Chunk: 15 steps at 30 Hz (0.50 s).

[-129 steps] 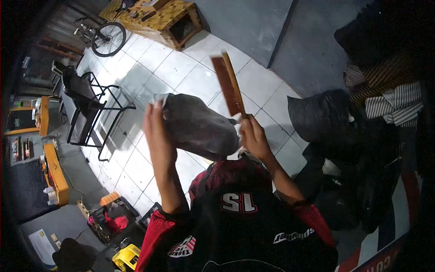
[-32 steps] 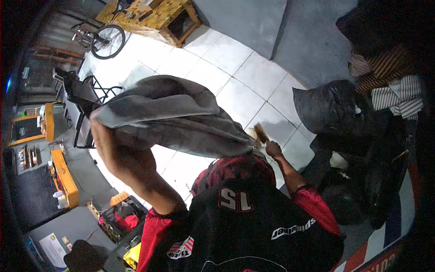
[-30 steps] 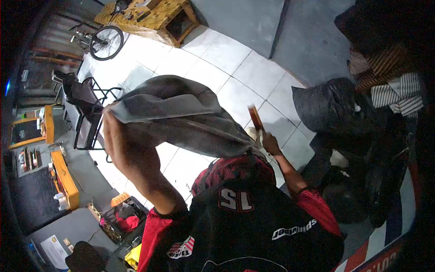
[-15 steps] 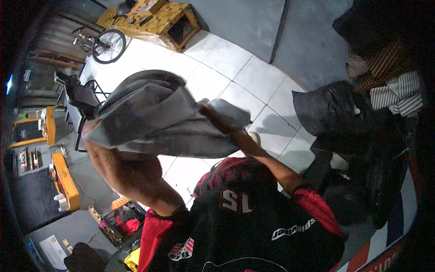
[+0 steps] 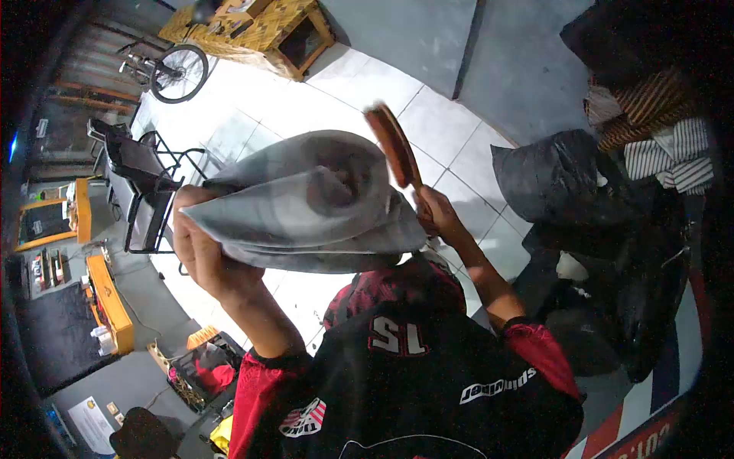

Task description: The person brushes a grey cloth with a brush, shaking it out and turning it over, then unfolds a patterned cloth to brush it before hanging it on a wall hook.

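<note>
My left hand (image 5: 205, 249) grips the left end of a grey fabric item (image 5: 283, 210), holding it up in front of my chest. The fabric hangs in folds, with a dark round patch on its upper right part; what kind of article it is, I cannot make out. Closed around the handle of a wooden brush (image 5: 394, 145) is my right hand (image 5: 437, 213), just right of the fabric. The brush points up and left, its head apart from the cloth.
Black chairs (image 5: 145, 172) stand at the left on the white tiled floor (image 5: 359, 84). A bicycle (image 5: 177, 74) and a patterned wooden table (image 5: 252, 34) are farther back. Dark bags (image 5: 547, 176) and striped cloths (image 5: 669, 157) are piled at the right.
My right hand, blurred against the cloth before, has moved right and up, and the brush now shows clearly. The fabric has turned and bunched, and my left hand has shifted right.
</note>
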Each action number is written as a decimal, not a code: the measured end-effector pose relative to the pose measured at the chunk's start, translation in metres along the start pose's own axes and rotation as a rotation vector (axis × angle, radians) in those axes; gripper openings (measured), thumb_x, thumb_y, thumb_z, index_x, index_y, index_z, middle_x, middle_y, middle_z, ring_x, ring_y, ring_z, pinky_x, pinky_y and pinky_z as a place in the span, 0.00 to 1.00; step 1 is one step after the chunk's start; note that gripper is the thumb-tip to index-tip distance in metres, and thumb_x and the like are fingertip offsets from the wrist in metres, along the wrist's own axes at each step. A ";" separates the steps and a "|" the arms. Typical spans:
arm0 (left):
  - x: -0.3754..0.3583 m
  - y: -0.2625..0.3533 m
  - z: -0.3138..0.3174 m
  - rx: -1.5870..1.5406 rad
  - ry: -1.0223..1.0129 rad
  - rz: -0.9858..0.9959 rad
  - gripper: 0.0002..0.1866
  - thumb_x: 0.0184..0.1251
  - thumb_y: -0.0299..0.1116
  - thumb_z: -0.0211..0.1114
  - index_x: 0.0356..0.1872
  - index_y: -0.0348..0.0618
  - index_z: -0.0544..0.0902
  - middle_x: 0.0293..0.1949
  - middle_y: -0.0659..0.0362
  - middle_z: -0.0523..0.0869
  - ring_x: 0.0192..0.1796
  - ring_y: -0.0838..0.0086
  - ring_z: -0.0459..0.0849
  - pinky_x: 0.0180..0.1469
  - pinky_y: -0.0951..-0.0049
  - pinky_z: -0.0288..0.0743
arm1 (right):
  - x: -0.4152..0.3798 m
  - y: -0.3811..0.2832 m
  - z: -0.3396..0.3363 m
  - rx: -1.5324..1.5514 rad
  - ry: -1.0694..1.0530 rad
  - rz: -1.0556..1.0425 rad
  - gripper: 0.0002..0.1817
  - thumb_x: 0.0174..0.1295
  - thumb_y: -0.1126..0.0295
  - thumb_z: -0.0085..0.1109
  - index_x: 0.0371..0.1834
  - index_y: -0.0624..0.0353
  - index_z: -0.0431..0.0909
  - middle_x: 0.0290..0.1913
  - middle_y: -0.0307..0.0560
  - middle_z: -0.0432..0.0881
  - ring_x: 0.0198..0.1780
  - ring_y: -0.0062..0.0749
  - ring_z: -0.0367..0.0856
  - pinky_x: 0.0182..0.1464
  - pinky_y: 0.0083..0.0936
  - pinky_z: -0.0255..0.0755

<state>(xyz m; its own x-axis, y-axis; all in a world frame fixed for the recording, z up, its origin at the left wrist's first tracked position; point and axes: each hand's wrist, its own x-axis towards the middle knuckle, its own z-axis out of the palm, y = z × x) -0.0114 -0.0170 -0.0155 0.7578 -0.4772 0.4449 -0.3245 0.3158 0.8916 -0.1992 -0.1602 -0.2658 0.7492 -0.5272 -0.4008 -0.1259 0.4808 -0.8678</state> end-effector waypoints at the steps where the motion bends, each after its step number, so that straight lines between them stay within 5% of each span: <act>1: -0.001 0.003 0.007 0.013 -0.073 0.002 0.15 0.67 0.39 0.43 0.29 0.36 0.68 0.25 0.57 0.71 0.27 0.80 0.69 0.31 0.81 0.63 | -0.009 -0.025 0.016 0.085 -0.177 -0.076 0.19 0.64 0.54 0.36 0.24 0.57 0.64 0.14 0.35 0.62 0.15 0.20 0.59 0.17 0.19 0.53; 2: -0.003 0.004 0.013 0.012 -0.065 0.011 0.16 0.67 0.39 0.42 0.29 0.36 0.68 0.25 0.58 0.71 0.27 0.80 0.69 0.32 0.81 0.63 | -0.015 -0.042 0.029 0.170 -0.353 -0.153 0.22 0.64 0.49 0.34 0.21 0.54 0.61 0.10 0.32 0.56 0.10 0.16 0.52 0.12 0.16 0.46; 5: 0.000 0.000 0.017 -0.018 -0.012 0.076 0.15 0.67 0.38 0.43 0.30 0.35 0.69 0.28 0.57 0.72 0.29 0.79 0.69 0.34 0.81 0.63 | -0.031 -0.075 0.054 -0.049 -0.510 -0.156 0.23 0.64 0.51 0.36 0.18 0.56 0.61 0.09 0.33 0.56 0.10 0.15 0.52 0.12 0.15 0.46; 7: 0.006 -0.006 0.011 0.053 0.072 0.197 0.13 0.65 0.37 0.46 0.33 0.34 0.69 0.31 0.56 0.72 0.32 0.78 0.70 0.37 0.80 0.64 | -0.016 -0.040 0.054 -0.069 -0.542 -0.118 0.25 0.63 0.51 0.39 0.15 0.57 0.61 0.12 0.34 0.60 0.13 0.16 0.57 0.15 0.15 0.51; 9: 0.009 -0.009 0.001 0.180 0.194 0.295 0.14 0.64 0.37 0.46 0.40 0.34 0.69 0.38 0.55 0.71 0.39 0.74 0.71 0.41 0.77 0.65 | 0.009 0.051 0.037 -0.415 -0.178 -0.465 0.24 0.60 0.49 0.44 0.20 0.60 0.71 0.17 0.37 0.68 0.22 0.20 0.69 0.22 0.20 0.62; 10: 0.008 -0.008 -0.004 0.223 0.254 0.299 0.16 0.65 0.38 0.44 0.45 0.35 0.68 0.42 0.54 0.70 0.43 0.71 0.71 0.45 0.74 0.66 | 0.018 0.078 0.010 -0.417 -0.330 -0.112 0.24 0.59 0.48 0.46 0.24 0.60 0.74 0.19 0.40 0.71 0.26 0.22 0.73 0.26 0.21 0.65; 12: 0.010 -0.004 -0.015 0.146 0.388 0.243 0.20 0.65 0.40 0.39 0.51 0.36 0.66 0.47 0.53 0.69 0.47 0.67 0.71 0.49 0.70 0.67 | 0.016 0.147 -0.039 -0.716 -0.226 0.220 0.23 0.58 0.48 0.45 0.32 0.57 0.77 0.24 0.47 0.77 0.31 0.32 0.78 0.33 0.28 0.70; 14: 0.009 0.000 -0.022 0.026 0.458 0.161 0.22 0.66 0.42 0.37 0.53 0.35 0.65 0.49 0.52 0.68 0.50 0.65 0.71 0.51 0.65 0.68 | 0.004 0.233 -0.093 -1.240 -0.003 0.251 0.25 0.58 0.48 0.39 0.29 0.59 0.78 0.33 0.56 0.79 0.38 0.50 0.77 0.40 0.41 0.70; 15: 0.010 0.000 -0.022 0.041 0.443 0.149 0.22 0.66 0.41 0.38 0.52 0.35 0.66 0.48 0.52 0.69 0.49 0.65 0.71 0.50 0.66 0.68 | -0.014 0.214 -0.092 -1.306 0.034 0.299 0.26 0.58 0.48 0.40 0.29 0.60 0.78 0.32 0.58 0.78 0.38 0.50 0.77 0.40 0.41 0.70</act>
<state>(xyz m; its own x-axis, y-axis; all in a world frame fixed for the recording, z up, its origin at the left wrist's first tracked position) 0.0085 -0.0042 -0.0131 0.8672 -0.0300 0.4970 -0.4633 0.3170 0.8275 -0.2968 -0.1146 -0.4726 0.5700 -0.5460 -0.6140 -0.8199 -0.4270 -0.3814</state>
